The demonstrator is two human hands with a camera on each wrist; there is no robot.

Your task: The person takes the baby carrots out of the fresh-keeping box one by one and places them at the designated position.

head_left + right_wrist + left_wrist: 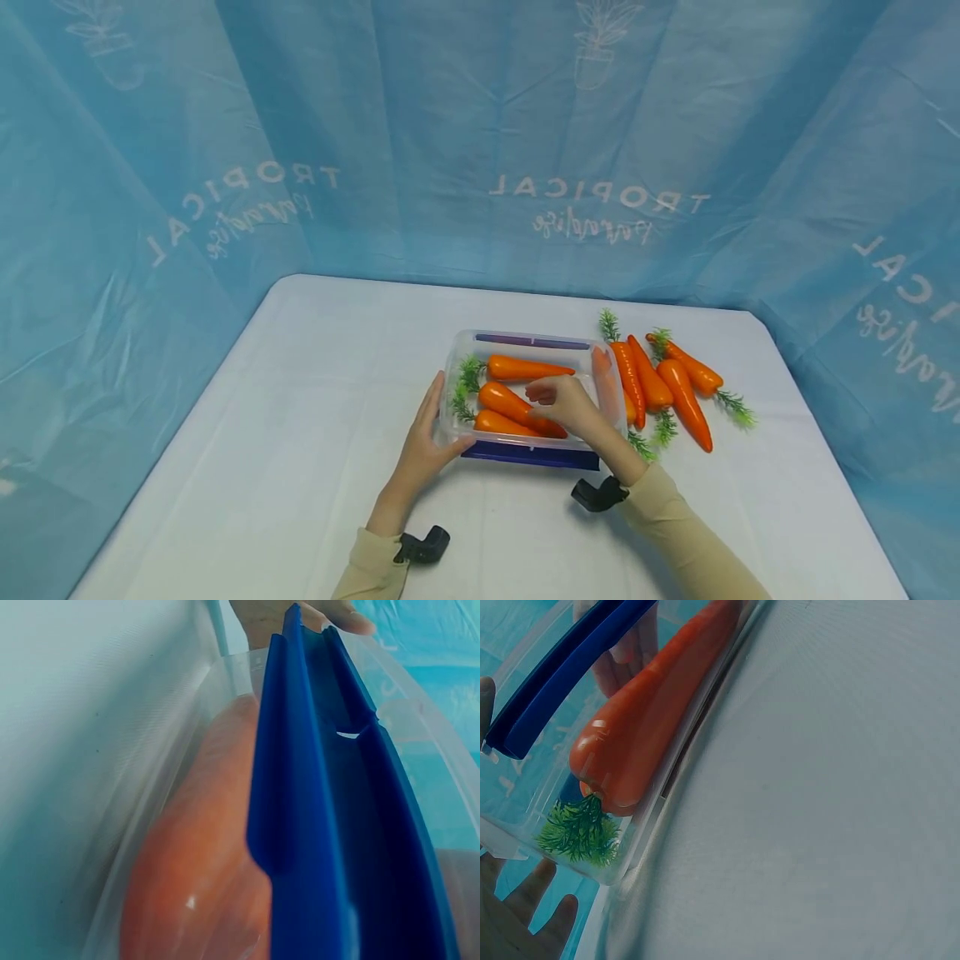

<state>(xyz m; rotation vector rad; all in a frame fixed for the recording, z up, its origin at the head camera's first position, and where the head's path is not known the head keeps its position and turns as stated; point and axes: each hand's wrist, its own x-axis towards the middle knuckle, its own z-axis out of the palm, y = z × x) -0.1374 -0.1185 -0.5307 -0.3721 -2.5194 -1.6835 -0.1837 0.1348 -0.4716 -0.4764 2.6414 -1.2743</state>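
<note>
A clear plastic box (457, 346) with blue latch flaps stands on the table. Three orange carrots with green tops lie in it: a rear one (525, 368), a middle one (502, 400) and a front one (498, 423). My left hand (422, 454) rests at the box's front left corner, fingers extended along the left side and thumb by the front rim. Inside the box, my right hand (566, 404) hovers over the middle carrot with loosely bent fingers; contact with it cannot be told. Through the box wall, the left wrist view shows the right hand's fingers (645, 634) behind a carrot (641, 727).
Just right of the box lies a pile of several carrots (678, 392), some partly behind its wall. A blue front flap (525, 454) hangs outward. White cloth covers the table (300, 417); blue printed curtains (450, 125) surround its back and sides.
</note>
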